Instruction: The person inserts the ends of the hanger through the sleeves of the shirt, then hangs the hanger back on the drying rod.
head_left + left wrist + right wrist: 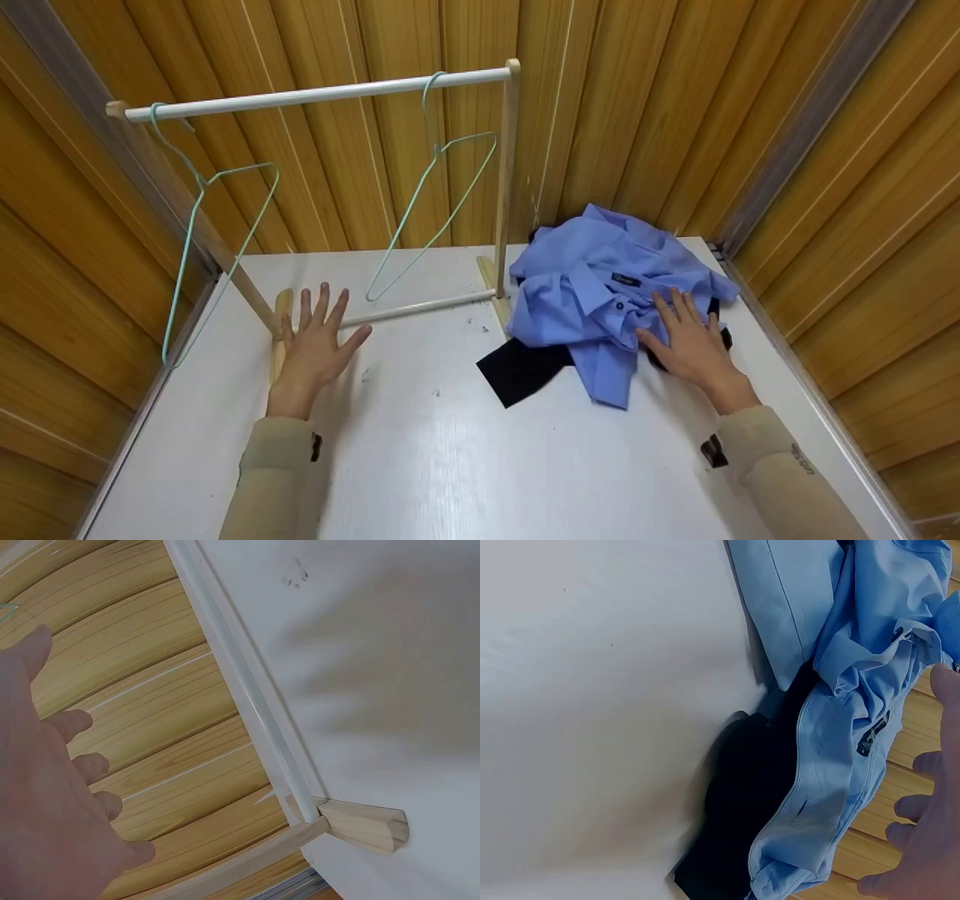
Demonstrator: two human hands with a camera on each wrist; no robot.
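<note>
The left hand (313,356), fingers spread apart and grasping nothing, is held over the table (450,465) near the left foot (283,304) of the rack (315,94). The right hand (696,354), its fingers also apart, is at the near right side of the blue shirt (551,307); whether its fingertips touch the cloth cannot be told. The shirt lies crumpled in a heap on the table, to the right of the rack, with a dark label (625,280) and 1 dark button (619,306) showing. Black cloth (525,373) sticks out from under it at the front left and on the right. The rack stands upright at the left rear of the table, 2 pale green hangers (437,150) hooked on its white top bar, 1 near each end. Behind it rises a wood-grain wall (615,112).
</note>
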